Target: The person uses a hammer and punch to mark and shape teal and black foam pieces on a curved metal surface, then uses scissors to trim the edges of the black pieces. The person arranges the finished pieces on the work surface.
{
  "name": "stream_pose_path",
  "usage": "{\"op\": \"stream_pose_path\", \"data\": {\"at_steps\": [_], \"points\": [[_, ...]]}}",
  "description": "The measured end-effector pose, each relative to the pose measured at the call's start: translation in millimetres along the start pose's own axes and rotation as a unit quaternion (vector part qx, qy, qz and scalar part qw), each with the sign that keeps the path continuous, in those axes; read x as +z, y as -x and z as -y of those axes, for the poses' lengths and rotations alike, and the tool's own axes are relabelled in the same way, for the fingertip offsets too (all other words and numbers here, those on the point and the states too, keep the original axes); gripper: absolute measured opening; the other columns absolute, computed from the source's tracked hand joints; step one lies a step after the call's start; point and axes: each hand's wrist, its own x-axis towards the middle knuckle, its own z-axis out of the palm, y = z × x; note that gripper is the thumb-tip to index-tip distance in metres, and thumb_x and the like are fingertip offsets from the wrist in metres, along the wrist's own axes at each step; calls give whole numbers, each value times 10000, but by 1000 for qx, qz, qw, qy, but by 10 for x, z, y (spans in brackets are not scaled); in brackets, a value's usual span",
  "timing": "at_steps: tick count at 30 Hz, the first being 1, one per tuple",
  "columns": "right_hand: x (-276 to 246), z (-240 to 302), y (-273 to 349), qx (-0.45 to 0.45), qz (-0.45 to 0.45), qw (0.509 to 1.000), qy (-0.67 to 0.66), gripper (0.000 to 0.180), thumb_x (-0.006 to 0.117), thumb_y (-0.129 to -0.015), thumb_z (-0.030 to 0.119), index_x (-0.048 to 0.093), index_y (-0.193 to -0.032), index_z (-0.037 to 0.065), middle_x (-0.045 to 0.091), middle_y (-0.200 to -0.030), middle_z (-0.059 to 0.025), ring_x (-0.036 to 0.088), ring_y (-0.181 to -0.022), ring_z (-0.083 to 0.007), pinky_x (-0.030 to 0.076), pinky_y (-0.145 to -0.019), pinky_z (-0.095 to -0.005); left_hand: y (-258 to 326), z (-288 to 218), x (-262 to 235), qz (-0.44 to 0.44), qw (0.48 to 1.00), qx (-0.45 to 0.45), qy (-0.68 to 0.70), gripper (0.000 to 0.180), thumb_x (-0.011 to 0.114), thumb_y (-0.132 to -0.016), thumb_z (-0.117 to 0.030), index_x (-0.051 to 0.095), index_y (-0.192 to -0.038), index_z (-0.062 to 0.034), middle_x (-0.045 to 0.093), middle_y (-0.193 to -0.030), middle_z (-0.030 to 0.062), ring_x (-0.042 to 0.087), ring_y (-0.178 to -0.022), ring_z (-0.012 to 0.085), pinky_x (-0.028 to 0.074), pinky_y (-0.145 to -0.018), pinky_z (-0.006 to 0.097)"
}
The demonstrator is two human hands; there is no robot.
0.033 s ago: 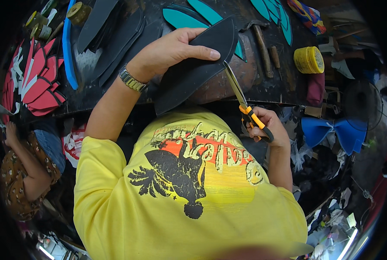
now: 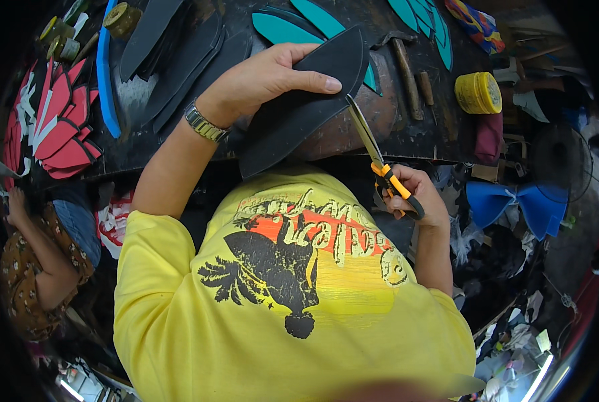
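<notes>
My left hand [image 2: 273, 77], with a gold-coloured watch [image 2: 204, 122] at its wrist, pinches a black, pointed sole-shaped sheet [image 2: 289, 127], thumb on top. The sheet is tilted above the near edge of the dark table [image 2: 440, 144]. Closed through the handles of orange-and-black scissors [image 2: 365, 134] is my right hand [image 2: 423, 195]. Their blades point up and left, almost together, the tips at the sheet's right edge. Whether the tips touch it I cannot tell. Behind the sheet lie teal pointed pieces [image 2: 289, 28]; part of them is hidden by it.
Stacked black pieces [image 2: 189, 67], a blue strip [image 2: 105, 87] and red pieces [image 2: 65, 134] lie to the left. A hammer [image 2: 407, 77] and a yellow tub [image 2: 478, 93] are on the right. Another person's arm [image 2: 41, 248] is at far left; a blue sheet [image 2: 520, 204] sits at right.
</notes>
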Motion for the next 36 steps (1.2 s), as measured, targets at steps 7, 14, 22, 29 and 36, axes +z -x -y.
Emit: {"op": "stream_pose_path", "data": {"at_steps": [7, 14, 22, 29, 36], "points": [[-83, -36, -47, -13, 49, 998, -40, 385, 889, -693, 168, 618, -934, 39, 633, -759, -5, 587, -584, -49, 469, -497, -181, -5, 3, 42, -4, 999, -19, 32, 469, 784, -859, -205, 626, -1254, -7, 716, -1039, 33, 680, -878, 77, 553, -789, 217], [-116, -48, -120, -27, 47, 998, -42, 395, 892, -691, 173, 627, -949, 35, 649, -783, -19, 597, -600, -48, 477, -514, -174, -58, 18, 20, -11, 999, -18, 37, 370, 776, -868, -221, 668, -1168, -34, 726, -988, 39, 691, -824, 83, 562, -736, 209], [-95, -121, -166, -31, 13, 999, -5, 556, 924, -648, 385, 607, -928, 24, 598, -685, -36, 536, -492, -73, 409, -454, -191, -88, 36, -19, 1, 998, -33, 48, 450, 786, -858, -220, 630, -1225, -11, 720, -1022, 59, 698, -861, 105, 568, -773, 225], [-103, -154, -253, -44, 80, 992, -85, 397, 899, -702, 192, 620, -935, 33, 626, -772, -25, 574, -580, -42, 456, -483, -173, -92, 68, -12, 9, 996, -42, 75, 493, 781, -863, -196, 599, -1278, -2, 719, -1053, 69, 703, -894, 115, 570, -800, 233], [-83, -256, -327, -56, 64, 992, -93, 568, 933, -654, 331, 623, -1011, 17, 610, -719, -35, 552, -512, -57, 426, -441, -169, -106, 72, -21, 2, 998, -24, 50, 493, 783, -864, -196, 602, -1281, -5, 712, -1058, 35, 684, -902, 84, 556, -810, 217]]}}
